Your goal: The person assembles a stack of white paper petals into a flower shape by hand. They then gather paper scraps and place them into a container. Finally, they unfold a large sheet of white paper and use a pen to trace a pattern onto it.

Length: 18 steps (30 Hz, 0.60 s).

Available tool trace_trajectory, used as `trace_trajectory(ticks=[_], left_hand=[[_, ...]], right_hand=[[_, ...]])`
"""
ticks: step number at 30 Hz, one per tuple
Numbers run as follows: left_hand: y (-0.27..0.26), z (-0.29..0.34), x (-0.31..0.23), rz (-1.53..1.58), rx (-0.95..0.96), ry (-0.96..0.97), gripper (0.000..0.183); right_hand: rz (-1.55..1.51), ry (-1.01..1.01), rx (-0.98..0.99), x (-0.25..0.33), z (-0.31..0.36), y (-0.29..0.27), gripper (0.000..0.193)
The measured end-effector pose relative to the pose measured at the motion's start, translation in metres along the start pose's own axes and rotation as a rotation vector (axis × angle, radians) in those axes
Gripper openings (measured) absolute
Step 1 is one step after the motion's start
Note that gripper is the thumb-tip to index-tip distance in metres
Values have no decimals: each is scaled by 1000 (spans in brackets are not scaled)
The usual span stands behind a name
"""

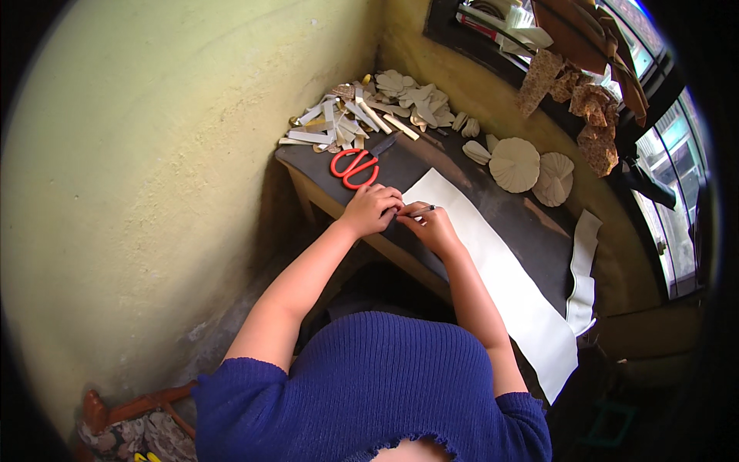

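Note:
A dark slim pen [421, 212] is pinched in my right hand [433, 229], which rests at the near edge of the dark table. My left hand [372, 209] is right beside it, fingers curled down and closed; what lies under them is hidden. Both hands meet at the left end of a long white sheet strip [493, 250], which runs across the table and hangs over its right end. Just beyond my left hand lie scissors [358, 167] with red handles and dark blades.
Cut strips [331, 123] and pale petal-shaped pieces [419, 100] are heaped at the back left of the table [462, 165]. Round pleated pieces [515, 165] lie by the wall. A narrow pale strip [583, 269] curls at the right end. Brown patterned cloth [596, 115] hangs at the window.

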<state>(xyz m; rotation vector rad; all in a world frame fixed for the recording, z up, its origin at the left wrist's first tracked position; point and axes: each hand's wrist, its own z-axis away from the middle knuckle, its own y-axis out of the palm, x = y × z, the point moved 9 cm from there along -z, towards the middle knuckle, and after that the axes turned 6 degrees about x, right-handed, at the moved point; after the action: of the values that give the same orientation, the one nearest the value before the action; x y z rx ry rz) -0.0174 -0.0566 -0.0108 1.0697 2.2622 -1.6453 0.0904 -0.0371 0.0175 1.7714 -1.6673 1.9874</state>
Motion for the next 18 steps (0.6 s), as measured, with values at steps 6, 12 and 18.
trace_trajectory(ticks=[6,12,18], left_hand=[[-1,-1,-1,6,0,-5,13],[-1,0,-1,15,-1,-6,11],[-2,-1,-2,16,-17,2,12]], right_hand=[[24,-5,15,3,2,-3,14],[-15,66,54,-2,12,-6,13],[9,-12,0,-4,3,1,13]])
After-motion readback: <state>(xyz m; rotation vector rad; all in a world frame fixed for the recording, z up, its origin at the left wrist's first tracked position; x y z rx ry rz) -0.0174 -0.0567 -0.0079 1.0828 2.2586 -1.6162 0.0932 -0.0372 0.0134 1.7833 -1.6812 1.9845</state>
